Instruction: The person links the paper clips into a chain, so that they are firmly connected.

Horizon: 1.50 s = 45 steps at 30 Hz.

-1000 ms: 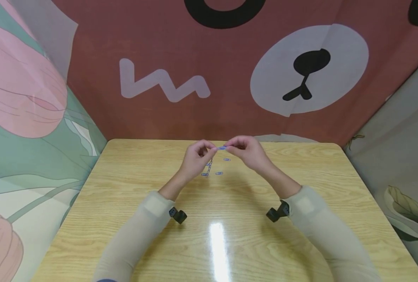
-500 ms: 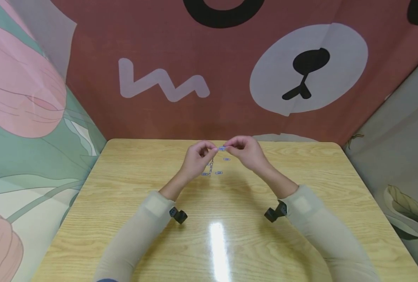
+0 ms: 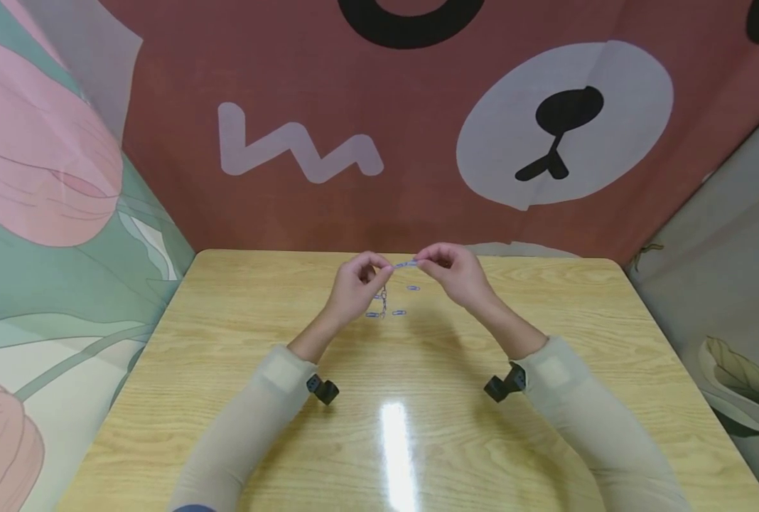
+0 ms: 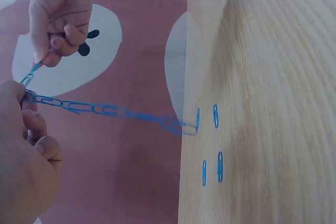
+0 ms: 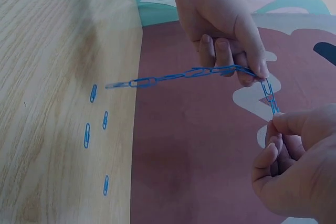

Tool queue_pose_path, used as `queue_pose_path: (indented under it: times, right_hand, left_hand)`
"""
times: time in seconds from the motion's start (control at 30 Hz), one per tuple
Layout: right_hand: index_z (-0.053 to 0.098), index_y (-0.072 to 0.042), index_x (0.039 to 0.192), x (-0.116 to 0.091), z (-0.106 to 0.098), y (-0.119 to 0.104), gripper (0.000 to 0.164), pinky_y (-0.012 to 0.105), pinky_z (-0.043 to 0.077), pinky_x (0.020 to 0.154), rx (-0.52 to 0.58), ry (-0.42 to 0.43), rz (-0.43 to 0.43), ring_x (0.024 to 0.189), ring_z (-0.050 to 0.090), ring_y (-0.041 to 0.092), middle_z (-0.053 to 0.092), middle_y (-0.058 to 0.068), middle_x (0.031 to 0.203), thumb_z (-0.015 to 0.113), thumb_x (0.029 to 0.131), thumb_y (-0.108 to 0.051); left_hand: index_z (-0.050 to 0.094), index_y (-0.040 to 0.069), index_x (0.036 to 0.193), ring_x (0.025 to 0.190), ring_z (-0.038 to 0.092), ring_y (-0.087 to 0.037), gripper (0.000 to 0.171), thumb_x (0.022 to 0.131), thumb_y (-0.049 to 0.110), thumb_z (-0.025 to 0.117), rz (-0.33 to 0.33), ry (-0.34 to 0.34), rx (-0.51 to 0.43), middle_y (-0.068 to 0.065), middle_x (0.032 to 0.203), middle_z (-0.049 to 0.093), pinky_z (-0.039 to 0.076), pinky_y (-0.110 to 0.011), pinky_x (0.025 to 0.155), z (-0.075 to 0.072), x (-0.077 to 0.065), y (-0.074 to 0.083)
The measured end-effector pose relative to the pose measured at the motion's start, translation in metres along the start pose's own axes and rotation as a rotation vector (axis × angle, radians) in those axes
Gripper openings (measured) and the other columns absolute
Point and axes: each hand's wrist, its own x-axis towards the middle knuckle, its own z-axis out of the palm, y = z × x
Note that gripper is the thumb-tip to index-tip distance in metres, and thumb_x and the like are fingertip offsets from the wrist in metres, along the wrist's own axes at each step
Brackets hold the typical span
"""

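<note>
Between thumb and fingertips, my left hand [image 3: 357,286] pinches a chain of blue paper clips [image 4: 107,109] near its upper end. The longer part dangles below that hand in the head view and swings blurred at its tip. My right hand [image 3: 458,277] pinches the end paper clip [image 5: 274,106], partly hidden by the fingertips. A short stretch of linked clips [image 3: 406,264] spans the gap between the two hands, rising slightly to the right. Both hands are raised over the table's far part.
Several loose blue paper clips [image 5: 87,136] lie on the wooden table [image 3: 431,427] below the hands, one loose clip [image 3: 413,288] farther back. Behind the table's far edge hangs a reddish printed cloth [image 3: 290,213]. Patterned cloths flank both sides.
My right hand has shifted slightly right and up, widening the gap to the left hand. More of the linked clips shows between them. The hanging chain has swung from a slant to nearly vertical.
</note>
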Motion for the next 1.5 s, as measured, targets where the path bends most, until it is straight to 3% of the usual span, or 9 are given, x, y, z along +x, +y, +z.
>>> queue_pose_path:
  times: [0.3,0.83,0.97,1.1,1.5]
  right_hand:
    - [0.075,-0.007,0.103,-0.001,0.001,-0.007,0.012,0.029,0.045,0.064,0.0,0.025,-0.047,0.078,0.056,0.023,0.071,0.006,0.093,0.069,0.099,-0.016]
    - [0.074,-0.006,0.102,-0.001,0.005,-0.012,0.011,0.028,0.046,0.063,0.006,0.016,-0.071,0.077,0.056,0.024,0.071,0.01,0.094,0.07,0.098,-0.015]
    - [0.075,-0.006,0.102,-0.001,0.006,-0.01,0.011,0.027,0.046,0.062,0.021,0.005,-0.076,0.076,0.057,0.023,0.072,0.008,0.093,0.071,0.098,-0.016]
    - [0.075,-0.007,0.101,-0.002,0.007,-0.01,0.011,0.027,0.046,0.061,0.02,-0.003,-0.083,0.075,0.057,0.023,0.072,0.005,0.092,0.071,0.098,-0.016]
    - [0.075,-0.007,0.103,-0.005,0.008,-0.013,0.01,0.029,0.046,0.062,-0.018,-0.021,-0.09,0.075,0.056,0.025,0.071,0.005,0.093,0.069,0.099,-0.015]
  left_hand:
    - [0.064,-0.012,0.099,0.055,0.041,-0.005,0.007,0.097,-0.005,0.063,-0.018,-0.042,-0.034,-0.021,0.08,0.057,0.034,-0.019,0.05,-0.003,-0.004,0.03]
    - [0.063,-0.01,0.106,0.051,0.04,-0.006,0.011,0.097,-0.005,0.064,-0.029,-0.061,-0.07,-0.018,0.093,0.064,0.033,-0.02,0.048,-0.003,-0.002,0.036]
    - [0.062,-0.01,0.112,0.049,0.04,-0.006,0.017,0.095,-0.006,0.066,-0.037,-0.086,-0.116,-0.02,0.104,0.067,0.032,-0.019,0.046,0.0,0.001,0.022]
    - [0.063,-0.008,0.113,0.049,0.041,-0.007,0.018,0.095,-0.005,0.067,-0.032,-0.087,-0.131,-0.019,0.102,0.068,0.032,-0.02,0.045,0.003,0.004,0.009]
    - [0.07,-0.002,0.101,0.051,0.039,-0.01,0.007,0.098,0.004,0.068,0.017,-0.053,-0.044,-0.009,0.09,0.066,0.034,-0.023,0.048,0.001,0.004,0.006]
